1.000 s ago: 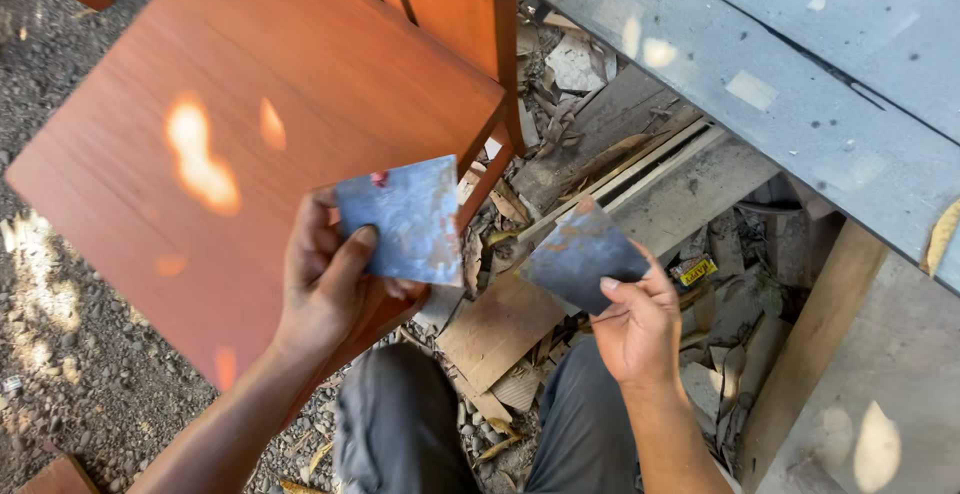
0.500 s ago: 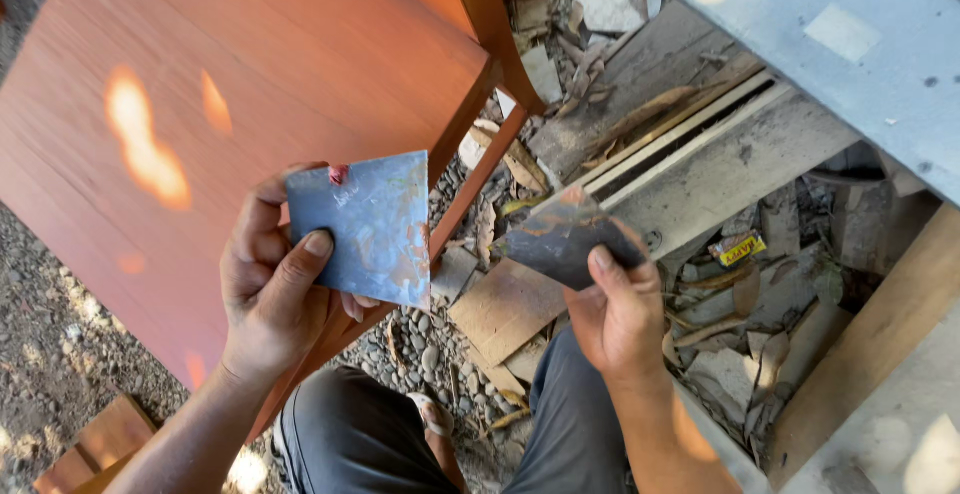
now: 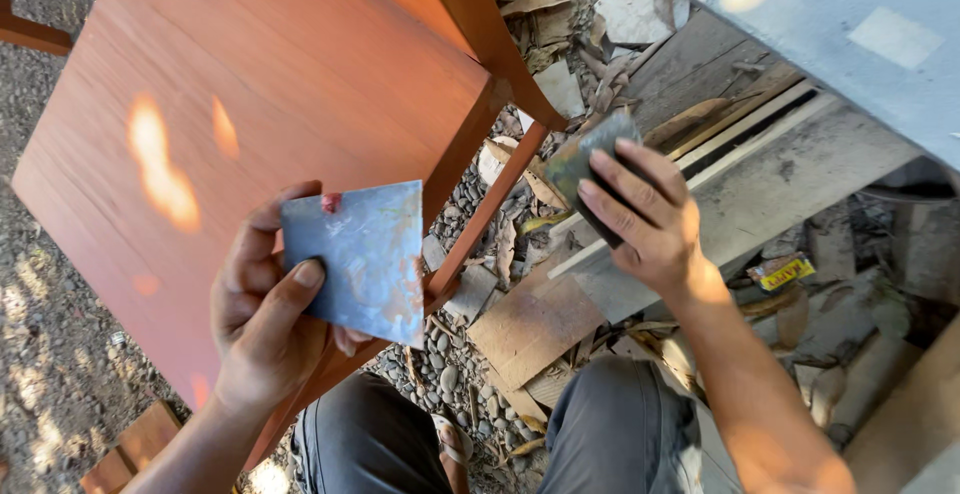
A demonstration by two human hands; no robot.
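Left hand (image 3: 265,319) grips grey sheet (image 3: 355,259) edge; right hand (image 3: 645,219) clasps dark pad (image 3: 585,154).

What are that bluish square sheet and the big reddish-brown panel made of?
The square sheet in the left hand looks like worn sandpaper or thin metal: flat, grey-blue, blotched; I cannot tell which. The panel appears to be wood, stained reddish-brown, with fine straight grain and a smooth satin surface.
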